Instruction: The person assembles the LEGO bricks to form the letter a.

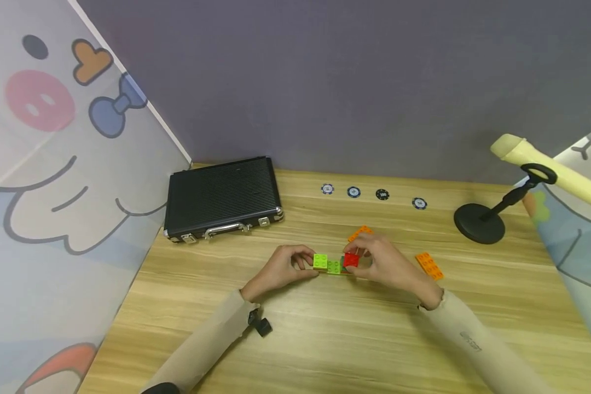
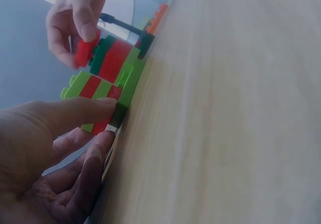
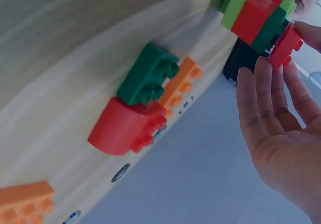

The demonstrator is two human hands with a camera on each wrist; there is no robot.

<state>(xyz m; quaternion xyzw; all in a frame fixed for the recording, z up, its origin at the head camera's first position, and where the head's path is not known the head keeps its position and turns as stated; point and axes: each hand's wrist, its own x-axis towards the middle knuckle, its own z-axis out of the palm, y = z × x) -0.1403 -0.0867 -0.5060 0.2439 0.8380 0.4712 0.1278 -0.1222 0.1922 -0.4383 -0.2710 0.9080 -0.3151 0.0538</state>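
Evidently part-built, the brick assembly (image 1: 334, 267) stands well off the back edge of the counter (image 1: 325, 339); left hand (image 1: 278, 268) pinches its left stack (image 1: 320, 260), right hand (image 1: 390, 264) a red brick (image 1: 351, 260), seemingly unseated; loose bricks (image 1: 429, 266) remain.

**Colour Reference: Bricks and Surroundings, As Seen from Here**

Left stack (image 2: 91, 86): alternating lime-green and red bands. Right stack (image 2: 115, 61): dark green over red over lime. Gripped brick (image 1: 351, 259): red. Flat bricks (image 1: 429, 266): orange. Loose bricks: one dark green (image 3: 140, 78), one red (image 3: 118, 126).

Table (image 1: 325, 339): yellowish wood grain. Case (image 1: 221, 191): black, fine parallel ribbing. Chips (image 1: 353, 192): three blue-and-white, one black-and-white. Microphone (image 1: 571, 176): pale yellow. Stand (image 1: 480, 223): black. Sleeves (image 1: 202, 345): beige. Rear partition (image 1: 325, 82): plain grey.
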